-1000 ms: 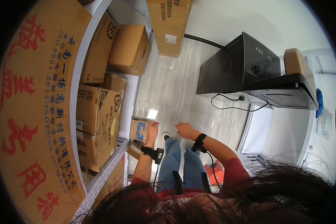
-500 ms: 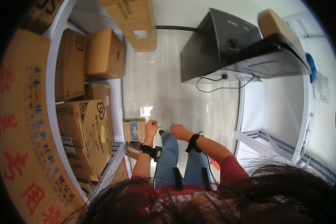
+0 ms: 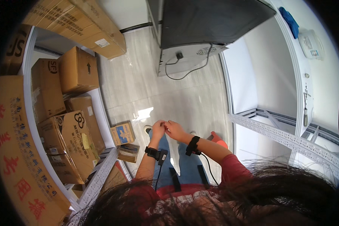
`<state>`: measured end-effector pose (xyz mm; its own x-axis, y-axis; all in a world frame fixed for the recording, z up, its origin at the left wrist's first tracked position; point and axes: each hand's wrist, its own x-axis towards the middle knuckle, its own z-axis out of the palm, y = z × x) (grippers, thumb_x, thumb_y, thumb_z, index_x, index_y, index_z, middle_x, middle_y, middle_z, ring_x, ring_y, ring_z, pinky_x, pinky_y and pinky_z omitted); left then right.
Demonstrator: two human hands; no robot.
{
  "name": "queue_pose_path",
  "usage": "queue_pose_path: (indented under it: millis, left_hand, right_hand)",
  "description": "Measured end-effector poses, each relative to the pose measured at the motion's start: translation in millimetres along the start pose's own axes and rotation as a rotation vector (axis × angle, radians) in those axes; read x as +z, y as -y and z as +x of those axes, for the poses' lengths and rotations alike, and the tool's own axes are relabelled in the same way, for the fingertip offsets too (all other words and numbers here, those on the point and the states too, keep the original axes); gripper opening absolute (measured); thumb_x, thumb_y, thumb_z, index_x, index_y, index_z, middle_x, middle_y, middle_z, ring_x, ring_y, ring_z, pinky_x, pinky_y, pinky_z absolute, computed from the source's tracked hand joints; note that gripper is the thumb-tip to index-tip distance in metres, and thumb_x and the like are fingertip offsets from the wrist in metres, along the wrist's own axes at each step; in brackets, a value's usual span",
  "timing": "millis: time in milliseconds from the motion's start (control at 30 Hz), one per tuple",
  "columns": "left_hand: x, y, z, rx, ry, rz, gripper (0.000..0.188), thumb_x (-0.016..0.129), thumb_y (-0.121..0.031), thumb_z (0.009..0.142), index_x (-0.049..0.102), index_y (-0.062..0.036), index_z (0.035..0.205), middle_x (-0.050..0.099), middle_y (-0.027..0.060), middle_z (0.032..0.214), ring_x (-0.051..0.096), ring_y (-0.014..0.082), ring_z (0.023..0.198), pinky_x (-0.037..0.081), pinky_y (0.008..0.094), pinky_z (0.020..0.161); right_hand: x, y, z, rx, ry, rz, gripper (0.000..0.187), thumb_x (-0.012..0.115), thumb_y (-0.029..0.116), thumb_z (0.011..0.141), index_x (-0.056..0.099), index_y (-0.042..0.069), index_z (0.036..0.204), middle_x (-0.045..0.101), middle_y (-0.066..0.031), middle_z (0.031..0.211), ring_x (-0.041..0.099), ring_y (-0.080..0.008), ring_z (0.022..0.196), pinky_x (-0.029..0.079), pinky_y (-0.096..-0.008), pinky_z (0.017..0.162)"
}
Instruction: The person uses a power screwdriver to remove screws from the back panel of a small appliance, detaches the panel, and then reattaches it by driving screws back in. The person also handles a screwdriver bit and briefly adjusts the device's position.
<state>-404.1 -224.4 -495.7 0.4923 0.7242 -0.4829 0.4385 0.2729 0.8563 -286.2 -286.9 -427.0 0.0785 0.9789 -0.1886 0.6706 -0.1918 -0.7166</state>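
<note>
My left hand (image 3: 158, 130) and my right hand (image 3: 174, 130) meet in front of my legs, above the pale floor (image 3: 135, 90). Their fingers are curled and pressed together at the tips. Whatever they pinch, if anything, is too small or hidden to make out. A black strap with a small dark device (image 3: 162, 156) sits on my left wrist, and another black strap (image 3: 193, 145) on my right. Left of my left hand, on the floor, lie a small carton with a blue picture (image 3: 123, 133) and a small brown box (image 3: 128, 152).
On the left, a metal shelf (image 3: 101, 169) holds several cartons (image 3: 73, 139). A tall carton (image 3: 101, 32) stands at the far left. Ahead is a black appliance (image 3: 211, 22) with a loose cord (image 3: 190, 76). A screwdriver (image 3: 305, 116) lies on the right-hand rack (image 3: 278, 132). A red object (image 3: 219, 139) is beside my right leg.
My hands have come together from slightly apart. The view has turned and shifted, so the appliance appears higher up and the right-hand rack shows more.
</note>
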Motion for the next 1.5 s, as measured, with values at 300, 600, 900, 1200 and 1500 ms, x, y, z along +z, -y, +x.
queue_pose_path:
  millis: [300,600,900,1200,1500]
  left_hand:
    - [140.1,-59.9,-41.3,-0.078,0.156,-0.048,0.019,0.046,-0.005,0.085,0.062,0.0018,0.091,0.066,0.0174,0.078,0.065,0.0278,0.068,0.052,0.0359,0.061]
    - [248.8,-53.4,-89.6,0.041,0.130,0.161,0.025,0.045,-0.013,0.082,0.063,-0.0005,0.093,0.065,0.0218,0.087,0.062,0.0387,0.082,0.049,0.0428,0.073]
    - [258.6,-57.1,-121.6,-0.028,0.169,0.104,0.025,0.045,-0.014,0.083,0.064,-0.0008,0.094,0.065,0.0219,0.085,0.062,0.0387,0.082,0.049,0.0427,0.074]
    - [197.0,-55.2,-151.8,-0.007,0.058,-0.051,0.022,0.041,-0.001,0.086,0.062,0.0037,0.088,0.064,0.0105,0.074,0.061,0.0166,0.064,0.051,0.0292,0.058]
    - [156.4,-49.2,-185.2,-0.041,0.012,-0.175,0.016,0.044,0.000,0.088,0.059,0.0019,0.090,0.063,0.0089,0.073,0.059,0.0134,0.058,0.049,0.0265,0.055]
  right_hand:
    - [-85.9,-71.4,-107.3,0.054,-0.014,0.008,0.025,0.061,0.013,0.075,0.054,0.005,0.098,0.059,-0.0158,0.088,0.059,-0.0363,0.079,0.049,-0.0440,0.066]
    - [-122.3,-121.4,-194.3,0.163,0.000,-0.089,0.023,0.061,0.015,0.075,0.057,0.004,0.094,0.063,-0.0151,0.085,0.061,-0.0357,0.078,0.049,-0.0445,0.067]
    - [-127.2,-112.0,-234.1,0.152,-0.023,-0.043,0.015,0.056,0.011,0.079,0.056,0.003,0.091,0.062,-0.0163,0.083,0.060,-0.0371,0.077,0.048,-0.0456,0.064]
    - [-105.7,-57.0,-229.6,0.002,-0.113,0.043,0.010,0.055,0.004,0.078,0.055,0.005,0.089,0.058,-0.0141,0.081,0.058,-0.0361,0.074,0.047,-0.0447,0.063]
    - [-75.3,-23.6,-220.1,-0.064,-0.084,0.034,0.011,0.056,0.002,0.077,0.054,0.006,0.088,0.058,-0.0136,0.081,0.058,-0.0347,0.073,0.048,-0.0433,0.062]
